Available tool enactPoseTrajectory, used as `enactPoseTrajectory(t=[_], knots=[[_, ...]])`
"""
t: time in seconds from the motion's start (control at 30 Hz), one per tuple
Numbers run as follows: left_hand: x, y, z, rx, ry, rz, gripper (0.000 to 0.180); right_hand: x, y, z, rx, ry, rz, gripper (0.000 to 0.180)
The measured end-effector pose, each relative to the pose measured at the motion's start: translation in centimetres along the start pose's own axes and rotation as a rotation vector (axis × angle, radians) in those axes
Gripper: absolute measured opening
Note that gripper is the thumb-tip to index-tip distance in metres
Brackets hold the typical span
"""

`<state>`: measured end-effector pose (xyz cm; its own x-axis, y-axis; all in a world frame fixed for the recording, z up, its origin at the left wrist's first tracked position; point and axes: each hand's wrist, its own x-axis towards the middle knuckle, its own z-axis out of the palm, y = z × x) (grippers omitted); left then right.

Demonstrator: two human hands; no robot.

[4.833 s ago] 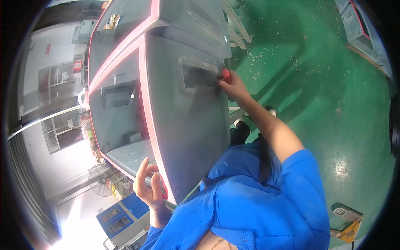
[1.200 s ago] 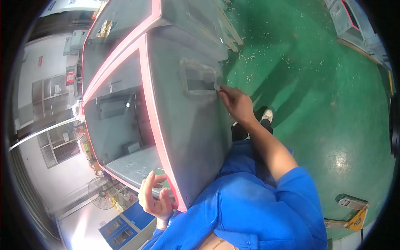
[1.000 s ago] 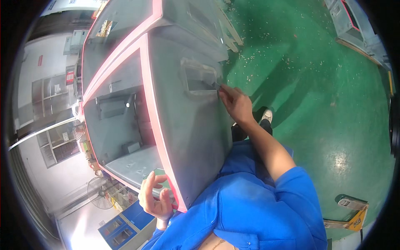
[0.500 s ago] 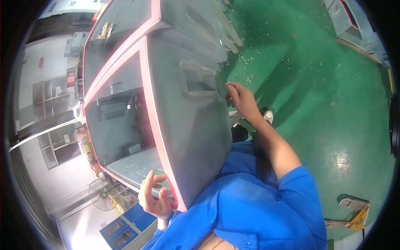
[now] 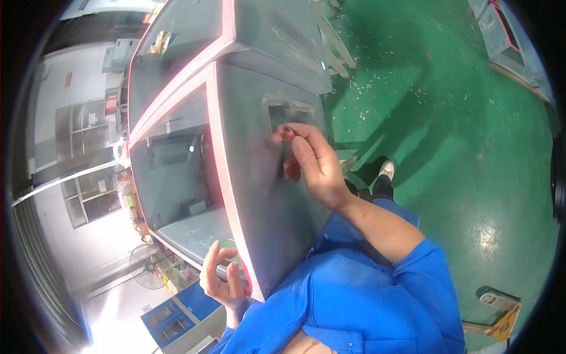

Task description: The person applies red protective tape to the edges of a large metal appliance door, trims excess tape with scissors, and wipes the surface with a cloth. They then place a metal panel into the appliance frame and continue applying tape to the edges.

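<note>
A large grey metal cabinet (image 5: 259, 194) with pink-red edge trim stands in front of me, its open front showing a shelf inside. My right hand (image 5: 312, 162) is raised against the cabinet's side panel just below a rectangular recessed opening (image 5: 288, 115), pinching a small red object (image 5: 289, 133) between thumb and fingertips. My left hand (image 5: 223, 282) grips the cabinet's lower front corner beside the trim, fingers curled over a small grey-green item there. Blue sleeves cover both my arms.
Green painted floor (image 5: 448, 135) spreads to the right, littered with pale chips. Another grey cabinet (image 5: 507, 41) stands at the upper right. A yellow and grey tool (image 5: 501, 307) lies at the lower right. Shelving, a floor fan (image 5: 144, 271) and blue cabinets (image 5: 171, 312) stand at the left.
My right hand has moved from the recessed opening's right edge to in front of the side panel, now showing the small red object in its fingertips. My left hand stays at the corner.
</note>
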<state>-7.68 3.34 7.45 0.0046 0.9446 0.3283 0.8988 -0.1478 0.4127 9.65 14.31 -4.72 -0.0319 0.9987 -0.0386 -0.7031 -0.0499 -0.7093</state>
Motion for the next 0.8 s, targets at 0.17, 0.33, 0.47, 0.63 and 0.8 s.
enactPoseTrajectory(t=[0.17, 0.33, 0.47, 0.63, 0.8], knots=[[0.3, 0.3, 0.0, 0.012, 0.007, 0.017, 0.038, -0.4, 1.4, -0.8, -0.187, -0.041, -0.179, 0.032], [0.1, -0.1, -0.1, 0.004, 0.008, 0.028, 0.037, 0.4, 0.2, -1.9, -0.143, -0.033, -0.014, 0.037], [0.1, 0.0, -0.2, -0.001, -0.003, 0.017, 0.036, 2.4, -2.7, -1.6, -0.027, 0.005, 0.254, 0.041], [0.1, 0.1, -0.1, -0.032, 0.001, -0.006, 0.037, 2.1, -3.7, 0.1, 0.146, 0.064, 0.242, 0.041], [0.2, -0.1, -0.1, -0.024, -0.007, 0.037, 0.036, 0.9, -3.7, 0.1, 0.142, 0.045, 0.272, 0.04]])
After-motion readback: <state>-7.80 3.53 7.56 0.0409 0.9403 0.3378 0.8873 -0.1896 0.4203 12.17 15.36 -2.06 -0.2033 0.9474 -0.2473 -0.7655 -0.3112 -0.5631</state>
